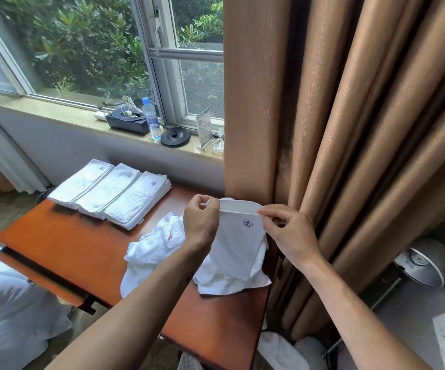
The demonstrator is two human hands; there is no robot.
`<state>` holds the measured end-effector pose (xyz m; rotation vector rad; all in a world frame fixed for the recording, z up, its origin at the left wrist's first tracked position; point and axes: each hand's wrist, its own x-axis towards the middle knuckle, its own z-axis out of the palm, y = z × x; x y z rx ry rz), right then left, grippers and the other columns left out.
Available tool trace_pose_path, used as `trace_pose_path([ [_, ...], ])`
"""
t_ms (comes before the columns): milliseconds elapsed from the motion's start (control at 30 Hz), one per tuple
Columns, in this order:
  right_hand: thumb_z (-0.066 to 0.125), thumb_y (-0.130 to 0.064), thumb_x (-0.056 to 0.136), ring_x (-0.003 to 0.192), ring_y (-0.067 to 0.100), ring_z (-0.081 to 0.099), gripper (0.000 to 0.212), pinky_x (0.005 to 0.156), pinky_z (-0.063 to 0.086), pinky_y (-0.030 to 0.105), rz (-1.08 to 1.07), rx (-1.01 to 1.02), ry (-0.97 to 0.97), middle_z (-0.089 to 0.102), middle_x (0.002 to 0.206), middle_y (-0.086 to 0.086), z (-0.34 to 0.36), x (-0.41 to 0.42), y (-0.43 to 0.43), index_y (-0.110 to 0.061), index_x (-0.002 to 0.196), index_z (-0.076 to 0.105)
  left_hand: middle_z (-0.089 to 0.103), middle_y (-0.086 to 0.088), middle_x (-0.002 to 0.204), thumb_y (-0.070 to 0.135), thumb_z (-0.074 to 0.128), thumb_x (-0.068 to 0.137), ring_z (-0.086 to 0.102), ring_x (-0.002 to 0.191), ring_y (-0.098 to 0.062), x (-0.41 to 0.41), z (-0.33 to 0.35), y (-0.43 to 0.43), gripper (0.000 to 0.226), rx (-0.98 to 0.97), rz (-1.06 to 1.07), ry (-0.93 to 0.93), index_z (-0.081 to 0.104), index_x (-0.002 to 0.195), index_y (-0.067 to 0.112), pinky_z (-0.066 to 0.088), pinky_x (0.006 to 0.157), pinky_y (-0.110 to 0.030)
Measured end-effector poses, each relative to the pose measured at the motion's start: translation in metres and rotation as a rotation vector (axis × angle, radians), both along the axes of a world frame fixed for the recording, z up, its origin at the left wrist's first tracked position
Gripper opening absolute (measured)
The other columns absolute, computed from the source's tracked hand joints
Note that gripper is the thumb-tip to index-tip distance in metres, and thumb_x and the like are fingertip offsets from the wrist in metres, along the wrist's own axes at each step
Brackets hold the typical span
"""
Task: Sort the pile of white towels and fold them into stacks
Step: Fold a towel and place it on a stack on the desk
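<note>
Head view: left hand point(201, 221) and right hand point(290, 233) each pinched a top corner of one white towel point(238, 244), held above the loose pile point(157, 252) on the table point(63, 244); three folded stacks point(111, 193) stood beyond.

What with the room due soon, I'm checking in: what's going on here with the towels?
A person is partway through sorting towels. The left hand and right hand pinch the top corners of one white towel with a blue mark, holding it up over the loose pile on the wooden table. Three folded stacks lie side by side at the table's far end.
</note>
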<state>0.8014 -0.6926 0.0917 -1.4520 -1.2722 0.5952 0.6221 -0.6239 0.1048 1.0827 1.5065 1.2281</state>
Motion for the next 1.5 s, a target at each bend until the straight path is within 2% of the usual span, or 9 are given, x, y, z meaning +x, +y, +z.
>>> trace_pose_path([
  [267,0.070,-0.005,0.092,0.089,0.009,0.068,0.021,0.087,0.054,0.028,0.099,0.013,-0.223,0.074,0.098,-0.014,0.013,0.002,0.007,-0.020,0.101,0.081,0.065,-0.005,0.084,0.017,0.059,0.090,0.063,0.058,-0.009,-0.012,0.011,0.000,0.010,-0.015,-0.009,-0.012,0.065,0.089,0.010,0.063,0.080,-0.045],
  [367,0.069,-0.006,0.094,0.090,0.009,0.065,0.020,0.087,0.052,0.028,0.120,0.023,-0.271,0.073,0.098,-0.010,0.015,0.005,0.011,-0.019,0.105,0.079,0.074,-0.002,0.089,0.022,0.064,0.086,0.070,0.074,-0.008,-0.017,0.015,-0.002,0.019,0.016,-0.078,-0.099,0.072,0.099,0.011,0.061,0.087,-0.038],
  [567,0.064,-0.009,0.099,0.097,0.010,0.064,0.021,0.091,0.051,0.027,0.148,-0.005,-0.244,0.071,0.106,-0.008,0.022,0.012,0.015,-0.025,0.112,0.069,0.073,0.005,0.082,0.014,0.071,0.091,0.064,0.074,-0.007,-0.023,0.006,-0.006,0.003,0.163,-0.127,0.128,0.073,0.093,0.016,0.051,0.069,-0.020],
  [733,0.062,-0.006,0.097,0.094,0.008,0.059,0.030,0.084,0.044,0.012,0.141,-0.018,-0.202,0.065,0.109,-0.007,0.025,0.012,0.018,-0.025,0.119,0.063,0.067,-0.002,0.105,0.029,0.067,0.099,0.063,0.095,-0.017,-0.025,0.004,-0.005,0.013,0.137,-0.155,0.267,0.063,0.089,0.021,0.053,0.083,-0.034],
  [933,0.062,0.004,0.088,0.099,0.002,0.055,0.033,0.085,0.036,0.001,0.165,0.004,-0.275,0.061,0.098,-0.022,0.022,-0.002,0.034,-0.018,0.110,0.072,0.071,-0.007,0.086,0.022,0.058,0.103,0.057,0.071,-0.018,-0.043,0.003,-0.005,0.012,0.152,-0.233,0.327,0.052,0.092,0.021,0.048,0.066,-0.035],
  [1167,0.057,0.003,0.092,0.083,0.005,0.054,0.021,0.081,0.043,0.027,0.362,-0.088,-0.294,0.062,0.102,-0.001,0.008,-0.059,0.064,-0.011,0.103,0.069,0.071,-0.005,0.091,0.015,0.059,0.101,0.066,0.086,-0.029,-0.103,0.000,-0.002,0.012,0.173,-0.121,0.321,0.059,0.093,0.024,0.054,0.082,-0.055],
  [1267,0.053,0.001,0.096,0.073,0.004,0.059,0.019,0.071,0.052,0.026,0.376,-0.109,-0.244,0.059,0.094,-0.006,0.007,-0.083,0.071,-0.013,0.100,0.065,0.074,0.004,0.091,0.011,0.059,0.100,0.070,0.092,-0.022,-0.124,0.003,0.000,0.018,0.165,-0.103,0.335,0.065,0.093,0.026,0.056,0.087,-0.051],
  [1367,0.050,0.000,0.099,0.067,0.002,0.066,0.021,0.057,0.048,0.010,0.409,-0.138,-0.174,0.063,0.094,-0.003,0.004,-0.115,0.080,-0.016,0.096,0.063,0.074,0.003,0.089,0.015,0.063,0.097,0.068,0.093,-0.022,-0.154,0.004,0.006,0.011,0.139,-0.063,0.389,0.071,0.095,0.022,0.052,0.093,-0.052],
  [1500,0.055,-0.012,0.105,0.066,0.017,0.072,0.016,0.063,0.050,0.016,0.431,-0.150,-0.070,0.068,0.089,-0.003,0.001,-0.167,0.103,-0.027,0.102,0.061,0.070,0.002,0.087,0.028,0.066,0.098,0.063,0.092,-0.020,-0.212,-0.002,0.020,0.008,0.095,0.017,0.458,0.071,0.092,0.024,0.044,0.100,-0.050],
])
